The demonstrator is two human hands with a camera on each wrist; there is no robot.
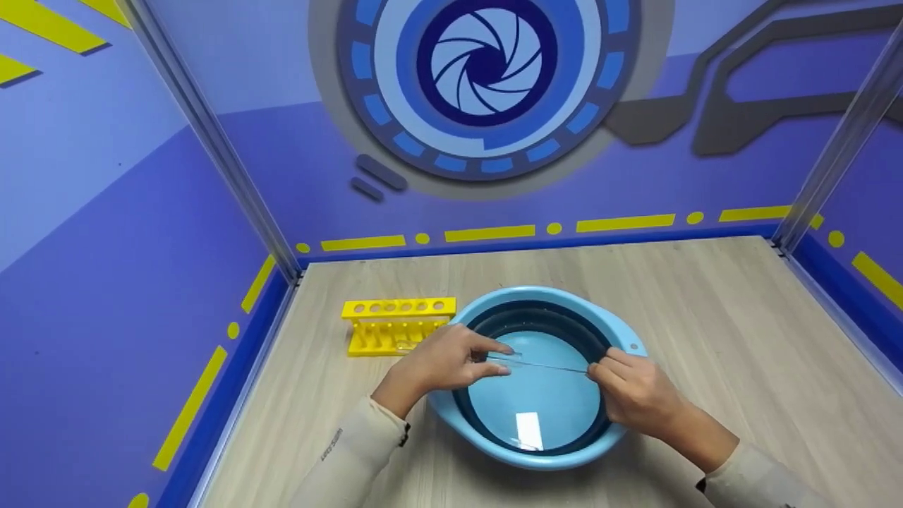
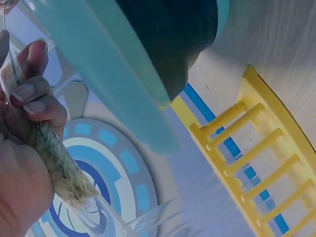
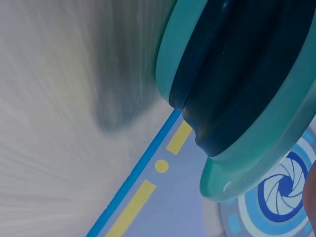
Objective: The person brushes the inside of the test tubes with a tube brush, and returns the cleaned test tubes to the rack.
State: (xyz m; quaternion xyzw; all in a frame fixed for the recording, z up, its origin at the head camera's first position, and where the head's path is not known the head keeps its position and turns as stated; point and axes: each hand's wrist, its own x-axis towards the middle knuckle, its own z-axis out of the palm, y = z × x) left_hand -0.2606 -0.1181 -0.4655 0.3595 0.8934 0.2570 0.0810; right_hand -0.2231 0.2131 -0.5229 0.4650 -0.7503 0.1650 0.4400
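Note:
In the head view, my left hand [image 1: 451,358] holds a clear test tube [image 1: 504,358] over a blue basin [image 1: 525,458]. A bristled test tube brush [image 2: 54,158] is inside the tube, as the left wrist view shows. Its thin wire handle [image 1: 554,366] runs across to my right hand [image 1: 638,391], whose fingers pinch the wire's end above the basin's right side. In the right wrist view, only a sliver of that hand [image 3: 310,192] appears at the edge; its grip is hidden there.
A yellow test tube rack [image 1: 398,308] stands on the wooden table [image 1: 705,317] left of the basin, with faint clear tubes about it. The basin has a dark folding wall, and a bright reflection shows inside. Printed panels [image 1: 282,176] enclose the table.

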